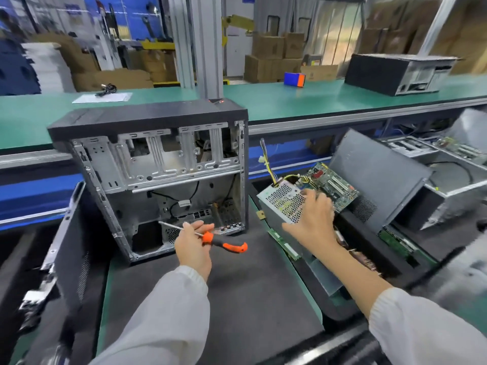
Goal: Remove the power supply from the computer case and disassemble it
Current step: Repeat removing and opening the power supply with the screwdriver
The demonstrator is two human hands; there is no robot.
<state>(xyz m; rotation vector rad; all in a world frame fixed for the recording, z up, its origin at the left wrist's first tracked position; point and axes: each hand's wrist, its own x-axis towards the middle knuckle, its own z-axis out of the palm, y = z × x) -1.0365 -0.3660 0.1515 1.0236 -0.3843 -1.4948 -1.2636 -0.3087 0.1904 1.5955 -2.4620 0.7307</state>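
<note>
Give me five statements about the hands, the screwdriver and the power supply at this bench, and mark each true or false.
1. The left hand holds an orange-and-black screwdriver. True.
2. The power supply still sits inside the computer case. False: it lies outside, to the right of the case.
3. The right hand rests on the power supply. True.
4. The screwdriver's tip is in a screw on the power supply. False: it points left, toward the open case.
5. A green circuit board lies just behind the power supply. True.
</note>
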